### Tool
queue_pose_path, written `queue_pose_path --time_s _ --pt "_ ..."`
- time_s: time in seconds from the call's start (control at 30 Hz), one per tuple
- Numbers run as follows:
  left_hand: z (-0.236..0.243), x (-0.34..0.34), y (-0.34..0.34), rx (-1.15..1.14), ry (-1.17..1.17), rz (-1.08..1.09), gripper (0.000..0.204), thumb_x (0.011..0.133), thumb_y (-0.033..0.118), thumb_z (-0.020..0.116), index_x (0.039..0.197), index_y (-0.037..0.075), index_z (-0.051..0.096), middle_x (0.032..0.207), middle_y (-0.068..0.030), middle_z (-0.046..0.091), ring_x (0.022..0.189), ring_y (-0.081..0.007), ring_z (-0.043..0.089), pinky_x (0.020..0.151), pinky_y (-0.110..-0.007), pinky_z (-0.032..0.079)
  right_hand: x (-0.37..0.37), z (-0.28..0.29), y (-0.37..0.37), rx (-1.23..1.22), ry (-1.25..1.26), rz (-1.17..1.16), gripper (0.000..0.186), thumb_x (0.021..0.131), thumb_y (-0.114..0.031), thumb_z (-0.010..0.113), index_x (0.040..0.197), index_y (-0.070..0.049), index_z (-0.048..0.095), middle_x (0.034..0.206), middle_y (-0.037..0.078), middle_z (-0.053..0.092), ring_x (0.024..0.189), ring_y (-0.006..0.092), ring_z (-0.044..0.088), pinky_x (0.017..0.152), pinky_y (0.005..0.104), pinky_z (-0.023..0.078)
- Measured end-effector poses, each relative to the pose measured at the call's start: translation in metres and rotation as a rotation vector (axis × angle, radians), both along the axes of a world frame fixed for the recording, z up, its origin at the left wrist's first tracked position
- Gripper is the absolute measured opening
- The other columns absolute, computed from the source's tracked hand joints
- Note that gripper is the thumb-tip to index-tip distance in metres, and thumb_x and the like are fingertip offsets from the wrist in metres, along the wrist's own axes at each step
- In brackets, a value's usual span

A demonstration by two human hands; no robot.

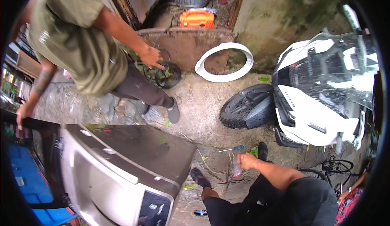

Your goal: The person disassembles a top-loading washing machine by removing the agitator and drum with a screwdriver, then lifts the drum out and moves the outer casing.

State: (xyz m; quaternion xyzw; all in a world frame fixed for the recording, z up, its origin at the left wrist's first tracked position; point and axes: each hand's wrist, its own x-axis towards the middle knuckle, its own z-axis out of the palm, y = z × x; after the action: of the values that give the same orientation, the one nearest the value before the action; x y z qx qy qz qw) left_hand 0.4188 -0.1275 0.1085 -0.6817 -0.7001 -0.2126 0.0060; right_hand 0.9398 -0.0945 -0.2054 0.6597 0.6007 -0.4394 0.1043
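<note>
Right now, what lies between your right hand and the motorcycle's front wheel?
In the head view, a blue-handled screwdriver lies between the right hand and the front wheel, near green leaves.

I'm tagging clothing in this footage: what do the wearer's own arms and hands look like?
Only the right arm shows: a black short sleeve, then a bare forearm. The right hand has no glove, and no watch or band shows. The left arm and hand are out of view.
</note>
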Motion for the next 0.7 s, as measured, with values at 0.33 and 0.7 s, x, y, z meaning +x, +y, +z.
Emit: queue_pose_path --time_s 0.33,0.7 --pt "0.038 0.022 0.027 0.056 0.109 -0.019 0.025 0.080 0.018 0.064 0.102 0.006 0.060 0.091 -0.0129 0.057 0.088 -0.0355 0.056 0.083 -0.050 0.041 0.047 0.405 0.300 1.021 -0.322 -0.380 0.016 0.087 -0.014 0.062 0.097 -0.003 0.065 0.099 0.026 0.068 0.095 0.0462 0.066 0.083 0.0544 0.055" --pt "0.048 0.034 0.032 -0.187 0.025 0.151 0.022 0.080 0.012 0.076 0.098 0.001 0.068 0.086 -0.0211 0.067 0.077 -0.0400 0.061 0.074 -0.049 0.051 0.191 0.464 0.643 1.335 0.093 -0.783 0.038 0.090 -0.021 0.064 0.124 -0.004 0.065 0.116 0.021 0.068 0.115 0.0381 0.063 0.099 0.0459 0.049"
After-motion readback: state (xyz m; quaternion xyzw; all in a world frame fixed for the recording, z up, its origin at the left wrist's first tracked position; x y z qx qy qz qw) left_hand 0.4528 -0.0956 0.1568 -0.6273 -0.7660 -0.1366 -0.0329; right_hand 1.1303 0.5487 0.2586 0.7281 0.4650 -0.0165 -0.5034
